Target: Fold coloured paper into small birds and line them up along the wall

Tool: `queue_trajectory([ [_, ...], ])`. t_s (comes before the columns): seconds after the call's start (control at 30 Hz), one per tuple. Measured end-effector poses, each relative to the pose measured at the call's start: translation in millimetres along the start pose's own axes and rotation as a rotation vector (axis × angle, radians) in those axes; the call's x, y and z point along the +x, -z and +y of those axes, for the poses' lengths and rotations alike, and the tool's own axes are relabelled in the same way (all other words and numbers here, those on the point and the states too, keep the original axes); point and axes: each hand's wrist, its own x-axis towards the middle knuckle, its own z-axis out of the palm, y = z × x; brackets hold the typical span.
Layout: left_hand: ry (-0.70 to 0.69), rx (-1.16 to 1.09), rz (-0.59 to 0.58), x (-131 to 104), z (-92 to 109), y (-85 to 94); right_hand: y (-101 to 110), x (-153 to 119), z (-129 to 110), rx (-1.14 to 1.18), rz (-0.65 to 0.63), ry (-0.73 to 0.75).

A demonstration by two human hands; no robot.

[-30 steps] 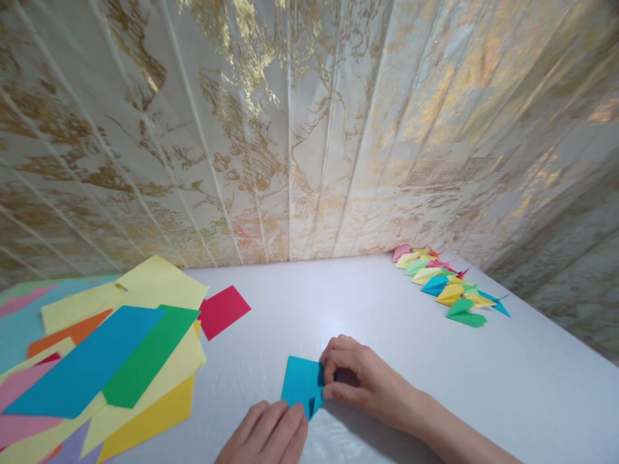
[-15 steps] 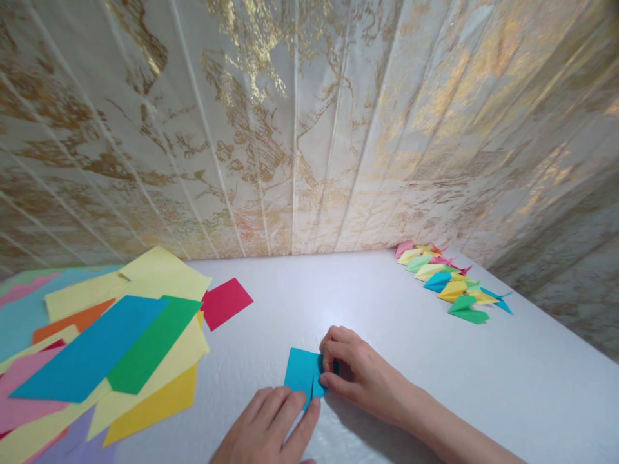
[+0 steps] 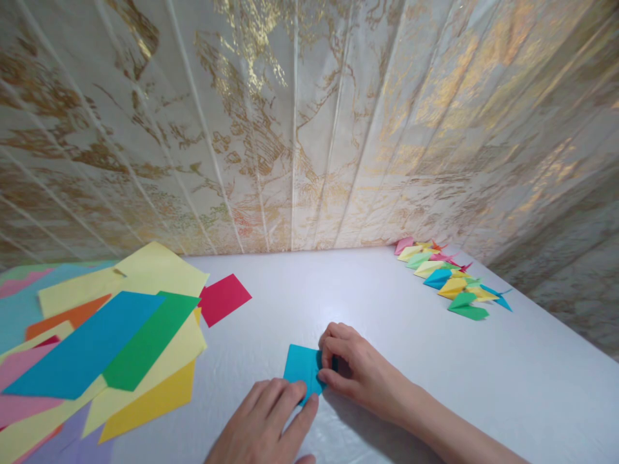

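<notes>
A small piece of blue paper (image 3: 300,366) lies on the white table in front of me, with a flap folded over near its right side. My left hand (image 3: 271,412) rests on its lower edge, fingers stretched out and tips touching the paper. At the right edge my right hand (image 3: 351,361) has thumb and curled fingers pinched on the flap. The paper's right corner is hidden behind those fingers.
Loose sheets of coloured paper (image 3: 91,341) are heaped on the left. A red square of paper (image 3: 225,299) lies by the heap. Several folded paper pieces (image 3: 439,278) stand in rows at the back right. A gold-patterned curtain (image 3: 290,161) hangs behind the table (image 3: 483,374).
The dark gap between the flap and the rest of the blue paper has narrowed, the flap now lying flatter. Both hands stay in nearly the same place; the view has shifted slightly.
</notes>
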Motion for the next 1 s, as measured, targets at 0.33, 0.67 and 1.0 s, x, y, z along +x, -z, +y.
queue_trajectory([
  [0.33, -0.030, 0.037, -0.008, 0.5, 0.2, -6.3, -2.9, 0.1, -1.6, 0.004, 0.012, -0.013],
  [0.67, -0.106, 0.036, -0.051, 10.3, -6.4, 9.5, -5.1, -3.7, -2.8, -0.024, 0.032, 0.011],
  [1.0, -0.061, -0.011, 0.091, -10.3, -9.2, -24.2, -12.1, -9.2, -14.0, -0.110, 0.055, -0.050],
])
